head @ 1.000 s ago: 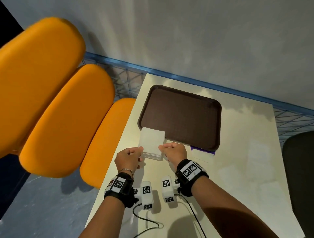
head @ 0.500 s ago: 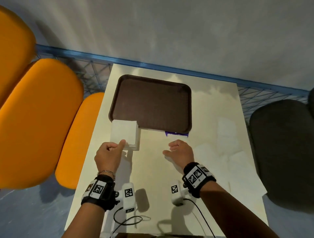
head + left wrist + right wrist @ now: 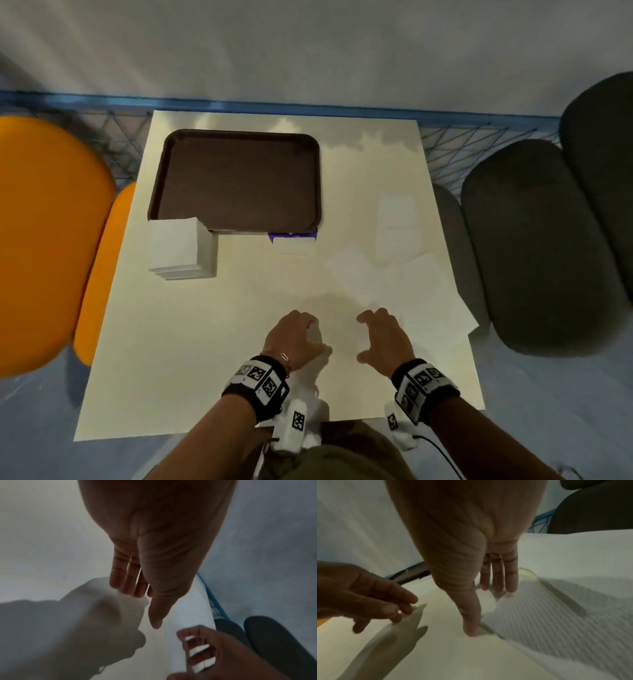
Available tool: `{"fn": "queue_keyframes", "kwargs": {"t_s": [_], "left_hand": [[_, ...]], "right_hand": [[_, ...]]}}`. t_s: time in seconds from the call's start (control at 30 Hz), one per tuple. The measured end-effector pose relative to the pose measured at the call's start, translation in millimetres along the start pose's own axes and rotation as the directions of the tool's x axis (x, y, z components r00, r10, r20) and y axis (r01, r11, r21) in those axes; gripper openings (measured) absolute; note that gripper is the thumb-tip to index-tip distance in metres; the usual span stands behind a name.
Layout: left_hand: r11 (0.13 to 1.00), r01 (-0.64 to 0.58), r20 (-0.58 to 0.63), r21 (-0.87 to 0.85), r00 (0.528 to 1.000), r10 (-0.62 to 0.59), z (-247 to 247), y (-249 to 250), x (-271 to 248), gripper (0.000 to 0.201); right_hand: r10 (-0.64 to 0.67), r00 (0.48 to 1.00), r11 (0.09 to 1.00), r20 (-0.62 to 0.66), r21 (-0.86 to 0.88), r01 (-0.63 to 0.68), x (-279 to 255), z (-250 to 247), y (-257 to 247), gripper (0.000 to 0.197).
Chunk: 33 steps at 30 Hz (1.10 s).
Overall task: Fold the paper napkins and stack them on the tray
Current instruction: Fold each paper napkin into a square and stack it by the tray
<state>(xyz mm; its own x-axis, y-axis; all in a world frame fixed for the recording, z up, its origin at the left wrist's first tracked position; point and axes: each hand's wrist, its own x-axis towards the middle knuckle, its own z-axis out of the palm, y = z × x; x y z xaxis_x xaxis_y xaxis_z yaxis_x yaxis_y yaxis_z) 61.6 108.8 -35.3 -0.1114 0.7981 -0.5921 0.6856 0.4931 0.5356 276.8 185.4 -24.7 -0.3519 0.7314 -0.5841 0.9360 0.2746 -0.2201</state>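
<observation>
The dark brown tray (image 3: 236, 178) lies bare at the back left of the cream table (image 3: 205, 342). A stack of folded white napkins (image 3: 178, 248) sits on the table against the tray's front left corner. Loose unfolded napkins (image 3: 421, 294) are spread over the table's right side. My right hand (image 3: 380, 337) (image 3: 488, 588) rests at the near left corner of one textured napkin (image 3: 547, 615), fingers straight and thumb on its edge. My left hand (image 3: 294, 337) (image 3: 137, 574) hovers just left of it, fingers relaxed and holding nothing.
A purple napkin packet (image 3: 293, 238) lies at the tray's front right corner. Orange chairs (image 3: 51, 240) stand to the left of the table and dark grey chairs (image 3: 531, 257) to the right. A blue wire fence (image 3: 462, 150) and a grey wall close the back.
My left hand let go of the folded stack and moved right and nearer to me. My right hand moved right onto the loose napkin. The head view swung right.
</observation>
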Motion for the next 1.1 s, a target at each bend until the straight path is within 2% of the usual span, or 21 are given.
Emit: {"fn": "queue_keyframes", "kwargs": {"t_s": [0.1,0.23,0.33,0.4,0.53,0.63,0.7,0.73,0.8,0.87,1.0,1.1], "left_hand": [[0.998,0.056,-0.08,-0.008,0.995,-0.057,29.9,19.8,6.5,0.062],[0.998,0.063,-0.218,0.01,0.974,-0.06,49.1,44.3,21.3,0.04],[0.997,0.078,-0.24,0.016,0.968,-0.072,57.5,56.7,31.8,0.036],[0.99,0.141,-0.257,0.014,0.957,-0.133,61.5,63.5,34.8,0.029],[0.979,0.205,-0.251,0.011,0.948,-0.196,66.1,70.5,35.6,0.022],[0.956,0.185,-0.219,-0.228,0.947,-0.236,62.4,72.4,27.1,0.013],[0.874,0.153,-0.191,-0.461,0.945,-0.267,56.0,74.1,14.9,0.012],[0.806,0.136,-0.167,-0.576,0.946,-0.278,50.7,74.7,7.4,0.015],[0.665,0.094,-0.116,-0.741,0.957,-0.264,38.3,74.3,-8.2,0.025],[0.574,0.072,-0.07,-0.815,0.973,-0.222,24.0,72.3,-20.8,0.035],[0.501,0.079,-0.003,-0.862,0.987,-0.16,-3.5,72.7,-37.7,0.051],[0.389,0.089,0.022,-0.917,0.985,-0.172,-21.1,72.8,-46.8,0.049]], "right_hand": [[-0.052,0.998,0.997,-0.044,0.059,0.055,2.5,5.1,7.8,0.077],[-0.189,0.979,0.972,-0.071,0.131,0.197,4.0,11.0,18.2,0.065],[-0.317,0.946,0.929,-0.068,0.177,0.324,3.3,18.7,29.5,0.051],[-0.378,0.922,0.885,-0.087,0.259,0.388,3.0,21.9,37.8,0.047],[-0.406,0.904,0.818,-0.136,0.388,0.426,2.8,23.9,51.1,0.042],[-0.332,0.912,0.809,-0.24,0.425,0.406,2.6,25.0,58.2,0.041],[-0.249,0.91,0.853,-0.331,0.37,0.368,0.0,18.9,61.1,0.057],[-0.219,0.912,0.867,-0.346,0.359,0.344,-1.5,13.2,61.4,0.068],[-0.217,0.937,0.875,-0.275,0.37,0.312,-4.8,-3.3,59.0,0.089],[-0.252,0.951,0.866,-0.179,0.396,0.304,-6.1,-20.2,54.3,0.099],[-0.239,0.97,0.8,-0.051,0.555,0.227,-5.5,-44.6,39.4,0.107],[-0.266,0.962,0.828,-0.058,0.497,0.259,-8.4,-59.3,24.5,0.109]]}}
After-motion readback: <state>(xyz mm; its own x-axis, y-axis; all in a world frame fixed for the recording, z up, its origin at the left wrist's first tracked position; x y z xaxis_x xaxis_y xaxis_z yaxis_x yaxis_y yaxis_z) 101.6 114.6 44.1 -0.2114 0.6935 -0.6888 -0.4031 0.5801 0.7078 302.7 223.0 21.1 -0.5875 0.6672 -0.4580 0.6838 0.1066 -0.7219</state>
